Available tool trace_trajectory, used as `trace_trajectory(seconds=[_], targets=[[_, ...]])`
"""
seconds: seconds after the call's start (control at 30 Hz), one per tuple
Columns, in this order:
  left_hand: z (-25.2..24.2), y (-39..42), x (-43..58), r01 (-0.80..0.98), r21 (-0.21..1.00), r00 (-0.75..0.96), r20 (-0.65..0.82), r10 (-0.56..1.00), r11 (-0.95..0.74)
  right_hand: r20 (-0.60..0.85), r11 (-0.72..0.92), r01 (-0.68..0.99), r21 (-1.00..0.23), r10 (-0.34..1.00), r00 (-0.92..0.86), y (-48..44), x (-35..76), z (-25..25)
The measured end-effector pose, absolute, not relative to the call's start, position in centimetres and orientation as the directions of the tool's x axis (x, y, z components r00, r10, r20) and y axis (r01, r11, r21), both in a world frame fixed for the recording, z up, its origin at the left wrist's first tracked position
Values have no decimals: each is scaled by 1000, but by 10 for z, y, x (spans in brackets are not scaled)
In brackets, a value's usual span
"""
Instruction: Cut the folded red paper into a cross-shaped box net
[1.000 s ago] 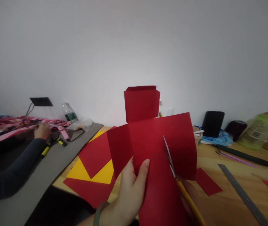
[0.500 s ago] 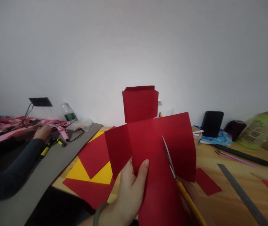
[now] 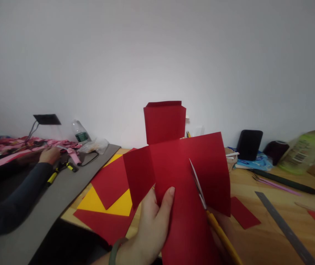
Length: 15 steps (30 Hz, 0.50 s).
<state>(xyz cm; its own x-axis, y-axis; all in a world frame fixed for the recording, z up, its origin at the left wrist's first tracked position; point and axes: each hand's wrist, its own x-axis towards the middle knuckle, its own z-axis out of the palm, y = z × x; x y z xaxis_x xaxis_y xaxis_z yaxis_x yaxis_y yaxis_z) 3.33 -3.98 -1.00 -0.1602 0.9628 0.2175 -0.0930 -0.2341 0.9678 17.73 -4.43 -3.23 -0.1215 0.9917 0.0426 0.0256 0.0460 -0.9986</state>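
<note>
A large sheet of red cardstock (image 3: 171,165), folded along its left flap, is pinched between the thumb and fingers of my left hand (image 3: 154,221). Yellow-handled scissors (image 3: 220,233) are in my right hand (image 3: 225,228), which is mostly hidden behind the handle and the card. Their blades lie across a cut in the card, and the part right of the cut bends away. Behind the sheet stands a red panel (image 3: 165,123) with folded edges; whether it belongs to the same sheet I cannot tell.
Red and yellow sheets (image 3: 110,187) lie to the left. To the right are a metal ruler (image 3: 281,224), a red scrap (image 3: 245,212), a dark green pen-like tool (image 3: 287,182), a black phone-like object (image 3: 250,144) and a bottle (image 3: 301,151). At far left another person's hand (image 3: 49,155) works among pink pieces.
The scissors' tip has shifted very slightly left, and the right part of the card hangs a touch lower. My left hand keeps its hold almost unmoved.
</note>
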Motion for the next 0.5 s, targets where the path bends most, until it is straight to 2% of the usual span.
trace_trajectory(seconds=[0.5], targets=[[-13, -35, 26, -1, 976, -180, 212, 961, -216, 38, 50, 99, -994, 992, -119, -45, 185, -45]])
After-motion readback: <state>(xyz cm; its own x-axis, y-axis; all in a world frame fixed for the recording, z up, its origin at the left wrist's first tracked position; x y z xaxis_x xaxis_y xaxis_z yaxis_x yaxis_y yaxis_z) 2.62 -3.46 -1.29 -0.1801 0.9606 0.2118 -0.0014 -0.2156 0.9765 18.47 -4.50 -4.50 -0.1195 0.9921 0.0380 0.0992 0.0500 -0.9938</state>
